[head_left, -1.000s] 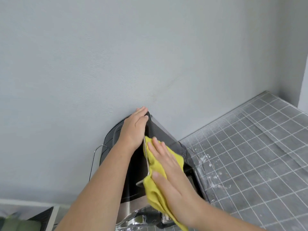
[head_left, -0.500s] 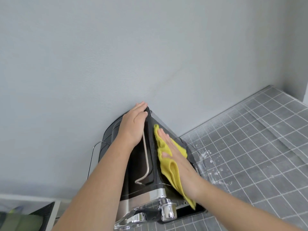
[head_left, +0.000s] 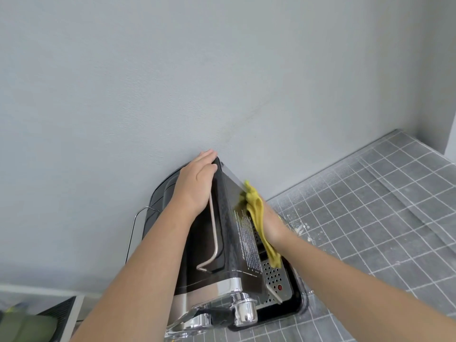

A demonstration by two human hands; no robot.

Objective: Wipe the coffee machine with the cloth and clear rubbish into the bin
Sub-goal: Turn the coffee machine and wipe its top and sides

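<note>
A black and chrome coffee machine [head_left: 222, 243] stands against the grey wall on a gridded mat. My left hand [head_left: 197, 183] rests flat on its top near the back corner, fingers over the edge by the wall. My right hand [head_left: 271, 225] presses a yellow cloth [head_left: 256, 213] against the machine's right side panel, above the perforated drip tray [head_left: 276, 280]. The cloth hangs down below my palm. No bin is in view.
The grey gridded mat [head_left: 370, 218] covers the counter to the right, dusted with white specks near the machine. A grey wall [head_left: 172, 82] runs behind, with a corner at far right. A dark tray and a green object [head_left: 29, 324] sit low at left.
My right hand slid the cloth from the machine's top over to its right side and further back. My left hand stayed on the top back corner.
</note>
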